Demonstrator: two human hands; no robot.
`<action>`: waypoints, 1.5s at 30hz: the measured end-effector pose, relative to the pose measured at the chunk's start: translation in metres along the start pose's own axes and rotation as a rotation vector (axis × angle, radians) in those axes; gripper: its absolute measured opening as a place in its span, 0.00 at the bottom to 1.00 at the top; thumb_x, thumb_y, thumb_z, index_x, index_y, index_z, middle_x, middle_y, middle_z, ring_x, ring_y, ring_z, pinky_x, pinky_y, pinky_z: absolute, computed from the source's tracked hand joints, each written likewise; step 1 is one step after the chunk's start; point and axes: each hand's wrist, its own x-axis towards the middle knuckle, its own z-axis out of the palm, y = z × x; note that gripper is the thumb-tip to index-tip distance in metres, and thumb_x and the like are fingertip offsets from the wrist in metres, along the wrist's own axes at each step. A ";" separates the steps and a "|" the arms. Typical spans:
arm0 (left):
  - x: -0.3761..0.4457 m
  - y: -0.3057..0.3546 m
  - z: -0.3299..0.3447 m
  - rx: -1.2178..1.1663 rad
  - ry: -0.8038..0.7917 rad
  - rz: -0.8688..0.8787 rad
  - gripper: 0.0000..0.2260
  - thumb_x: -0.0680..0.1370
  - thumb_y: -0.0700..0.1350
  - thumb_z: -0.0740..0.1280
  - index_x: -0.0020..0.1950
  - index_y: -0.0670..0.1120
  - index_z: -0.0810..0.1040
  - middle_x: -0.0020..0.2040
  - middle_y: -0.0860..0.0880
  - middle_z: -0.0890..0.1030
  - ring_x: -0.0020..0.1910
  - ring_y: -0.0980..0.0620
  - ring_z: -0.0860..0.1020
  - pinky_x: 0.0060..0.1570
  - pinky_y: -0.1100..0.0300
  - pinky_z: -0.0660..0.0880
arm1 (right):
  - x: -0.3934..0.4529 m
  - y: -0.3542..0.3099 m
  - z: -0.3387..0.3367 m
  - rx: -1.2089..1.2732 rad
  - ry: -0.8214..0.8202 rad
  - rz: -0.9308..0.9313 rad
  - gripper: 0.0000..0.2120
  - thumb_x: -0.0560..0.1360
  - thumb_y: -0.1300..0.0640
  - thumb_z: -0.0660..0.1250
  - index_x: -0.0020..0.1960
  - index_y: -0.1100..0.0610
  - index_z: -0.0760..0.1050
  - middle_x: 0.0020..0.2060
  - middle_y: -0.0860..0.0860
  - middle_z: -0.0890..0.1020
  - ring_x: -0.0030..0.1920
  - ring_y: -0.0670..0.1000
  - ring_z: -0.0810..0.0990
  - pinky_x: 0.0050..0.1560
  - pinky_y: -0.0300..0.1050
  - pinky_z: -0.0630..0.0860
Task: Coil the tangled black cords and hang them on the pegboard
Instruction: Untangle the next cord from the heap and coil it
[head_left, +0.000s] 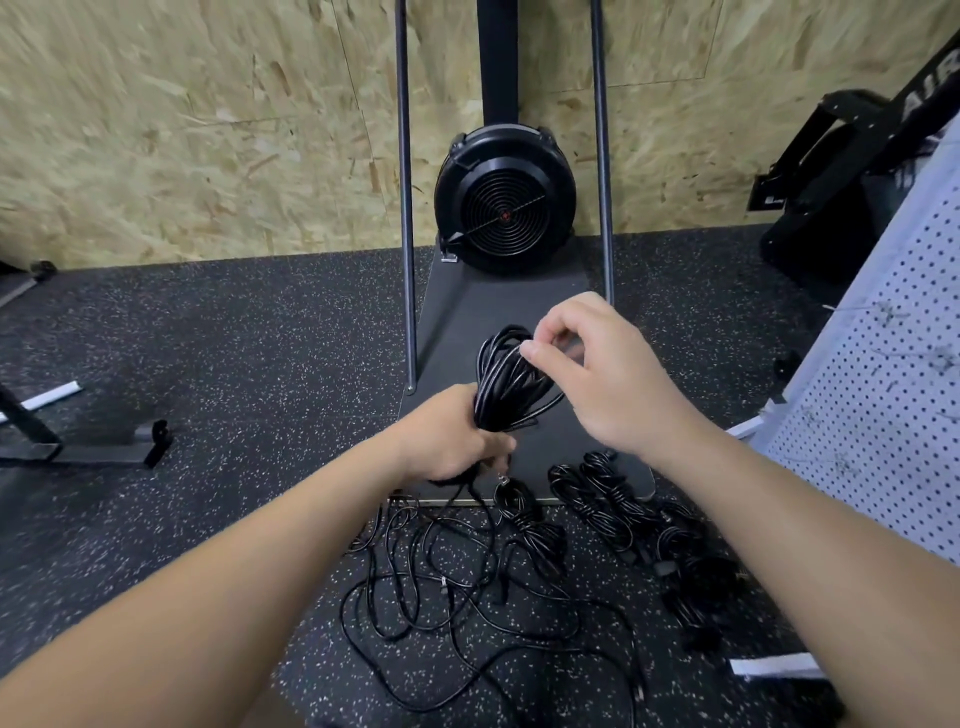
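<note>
The left hand (452, 441) grips the coiled cord (511, 382) at its near end, its long axis running up and far, while the right hand (597, 374) pinches its top loop, the pegboard (883, 415) lying to the right, nearer that hand.

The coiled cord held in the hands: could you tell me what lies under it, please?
Below the coiled cord is the dark machine base, ending at a black fan housing. The left hand grips the coil's bottom, hiding the base there; the right hand pinches its top.

Left hand (451, 441) fisted, gripping — right hand (602, 374) raised, fingertips pinching.
</note>
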 end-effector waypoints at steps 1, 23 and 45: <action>-0.001 -0.001 -0.004 0.134 0.039 0.013 0.07 0.81 0.43 0.76 0.52 0.47 0.78 0.43 0.48 0.88 0.46 0.47 0.88 0.48 0.54 0.83 | -0.001 -0.001 -0.001 -0.012 -0.020 -0.027 0.07 0.84 0.48 0.72 0.49 0.49 0.79 0.53 0.44 0.78 0.52 0.44 0.80 0.59 0.43 0.76; -0.010 -0.016 -0.020 0.661 0.236 -0.085 0.18 0.76 0.52 0.76 0.59 0.50 0.70 0.53 0.47 0.85 0.53 0.37 0.83 0.54 0.45 0.80 | -0.005 -0.014 -0.008 -0.041 -0.263 0.003 0.11 0.86 0.47 0.67 0.49 0.51 0.74 0.30 0.46 0.74 0.30 0.44 0.69 0.37 0.43 0.65; -0.040 -0.005 0.006 0.905 -0.262 0.184 0.14 0.71 0.47 0.73 0.36 0.43 0.70 0.29 0.46 0.73 0.33 0.40 0.75 0.29 0.57 0.69 | -0.007 -0.003 -0.013 0.131 -0.398 -0.075 0.04 0.82 0.56 0.76 0.49 0.48 0.88 0.42 0.47 0.87 0.37 0.49 0.80 0.45 0.44 0.78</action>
